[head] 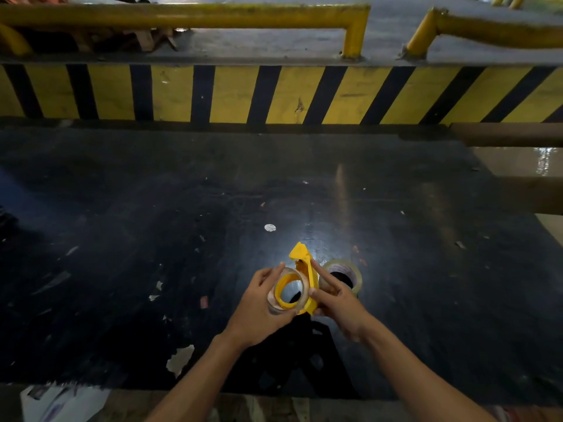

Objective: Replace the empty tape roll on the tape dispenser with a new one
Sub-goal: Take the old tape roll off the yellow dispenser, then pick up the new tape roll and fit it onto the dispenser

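I hold a yellow plastic tape dispenser (304,269) above the black table, its pointed cutter end aimed away from me. A thin, nearly bare tape roll (300,286) sits around the dispenser's yellow hub. My left hand (262,306) wraps around that roll from the left. My right hand (338,296) grips the dispenser's flat side from the right, forefinger stretched along it. A full roll of clear tape (353,272) lies flat on the table just behind my right hand, partly hidden by it.
The black table (152,208) carries paper scraps and a small white sticker (270,227). A yellow-and-black striped barrier (274,95) with yellow rails (182,15) runs along the far side. Cardboard (518,166) lies at the right edge; papers (61,403) sit near left.
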`<state>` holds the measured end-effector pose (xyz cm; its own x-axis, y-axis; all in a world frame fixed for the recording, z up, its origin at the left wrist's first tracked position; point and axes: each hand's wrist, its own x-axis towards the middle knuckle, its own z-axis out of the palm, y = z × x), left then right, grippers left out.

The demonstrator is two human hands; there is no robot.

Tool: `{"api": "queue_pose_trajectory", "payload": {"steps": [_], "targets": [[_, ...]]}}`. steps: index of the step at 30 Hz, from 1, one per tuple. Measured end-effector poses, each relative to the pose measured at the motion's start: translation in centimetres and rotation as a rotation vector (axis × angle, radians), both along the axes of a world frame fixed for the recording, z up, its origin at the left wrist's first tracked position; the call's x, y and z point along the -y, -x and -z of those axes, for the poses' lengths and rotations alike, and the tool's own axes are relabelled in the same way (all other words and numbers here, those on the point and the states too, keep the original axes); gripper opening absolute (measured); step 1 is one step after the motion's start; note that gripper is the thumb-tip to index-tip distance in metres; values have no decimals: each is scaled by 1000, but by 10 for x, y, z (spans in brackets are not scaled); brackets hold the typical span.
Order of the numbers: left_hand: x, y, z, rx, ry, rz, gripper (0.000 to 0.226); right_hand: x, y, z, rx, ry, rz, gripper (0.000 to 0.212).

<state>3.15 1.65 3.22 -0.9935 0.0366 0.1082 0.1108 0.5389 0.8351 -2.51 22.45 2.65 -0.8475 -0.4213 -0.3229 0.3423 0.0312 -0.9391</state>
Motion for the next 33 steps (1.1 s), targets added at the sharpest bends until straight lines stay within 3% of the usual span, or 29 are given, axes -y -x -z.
{"api": "queue_pose_trajectory", "payload": {"steps": [4, 12, 15, 23, 28, 33], "targets": [[5, 2, 8, -72, -41, -195, 97, -10, 1, -1, -1, -52, 134, 63], [32, 23, 31, 396, 287, -341, 96, -34, 6, -15, 8, -63, 238, 64], [31, 27, 37, 477, 329, -346, 96, -46, 4, -23, 40, -45, 295, 61], [26, 52, 39, 578, 389, -333, 96, -81, -1, -25, 186, 57, 410, 49], [27, 69, 38, 621, 458, -385, 96, -94, 5, -21, 205, 15, 502, 48], [-7, 81, 30, 422, 747, -333, 98, -105, 9, -21, 215, -60, 553, 50]]}}
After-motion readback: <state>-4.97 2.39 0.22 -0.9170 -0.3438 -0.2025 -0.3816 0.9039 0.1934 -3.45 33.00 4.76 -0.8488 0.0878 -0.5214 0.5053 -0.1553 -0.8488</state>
